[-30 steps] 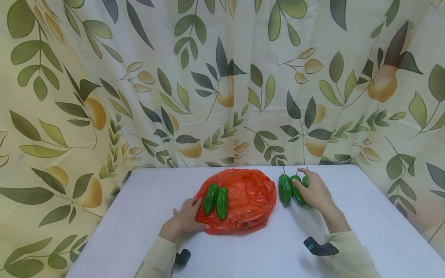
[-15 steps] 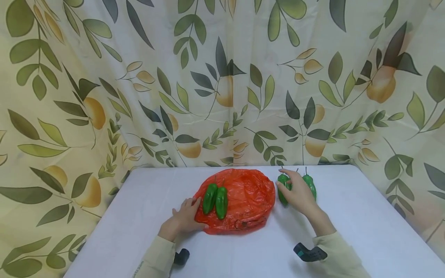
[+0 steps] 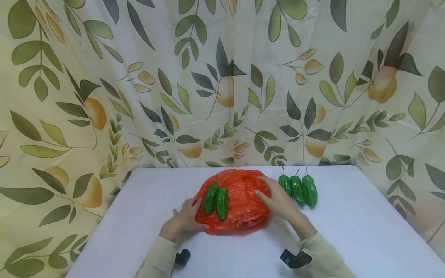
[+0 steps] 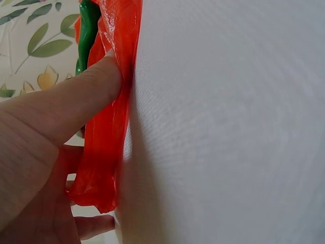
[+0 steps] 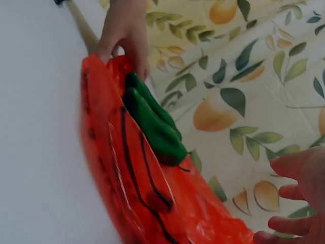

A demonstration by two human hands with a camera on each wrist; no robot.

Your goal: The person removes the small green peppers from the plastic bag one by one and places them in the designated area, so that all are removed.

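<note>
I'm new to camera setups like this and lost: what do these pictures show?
No machine here: a person's bare left hand and right hand do the work. The wide view is from a head-worn camera; each close-up is from one wrist. On the white table lies a red plastic bag with two green peppers on it; three other green peppers lie to its right. The left hand's grip is on the bag's left edge; the right hand, at the bag's right side, appears to hold nothing.
</note>
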